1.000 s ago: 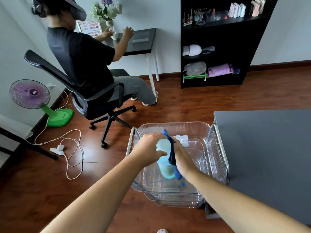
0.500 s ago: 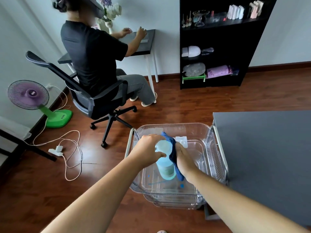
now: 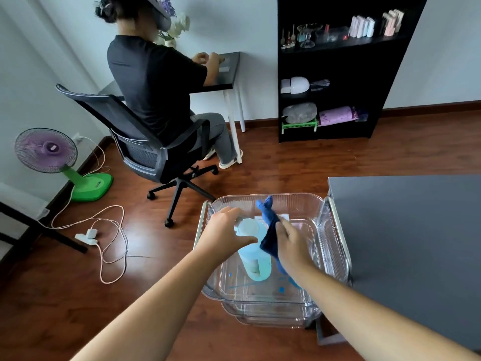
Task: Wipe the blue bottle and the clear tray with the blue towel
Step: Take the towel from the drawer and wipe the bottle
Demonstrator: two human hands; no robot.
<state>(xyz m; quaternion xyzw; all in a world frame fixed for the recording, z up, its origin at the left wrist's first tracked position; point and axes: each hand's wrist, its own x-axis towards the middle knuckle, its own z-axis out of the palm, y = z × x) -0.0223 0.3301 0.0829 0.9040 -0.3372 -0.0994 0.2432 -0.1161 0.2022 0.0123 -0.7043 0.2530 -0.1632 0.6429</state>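
Now the right hand (image 3: 291, 243), clutching the blue towel (image 3: 269, 230), has lifted off the blue bottle (image 3: 253, 254); the left hand (image 3: 226, 234) still grips its top, over the clear tray (image 3: 330, 246).

1. Reddish-brown wooden floor (image 3: 299, 173) fills the room – glossy, with a dark skirting board under pale grey walls (image 3: 247, 19).
2. Far beyond the left hand (image 3: 226, 235), a person sits in a black mesh office chair (image 3: 145, 144) at a dark desk (image 3: 223, 74) with white legs.
3. A black shelf unit (image 3: 338, 74) stands far beyond the right hand (image 3: 292, 243).
4. Well left of the left hand – a purple fan on a green base (image 3: 52, 157) and looping white cables (image 3: 109, 238).
5. A grey tabletop (image 3: 416, 243) lies right of the right hand.
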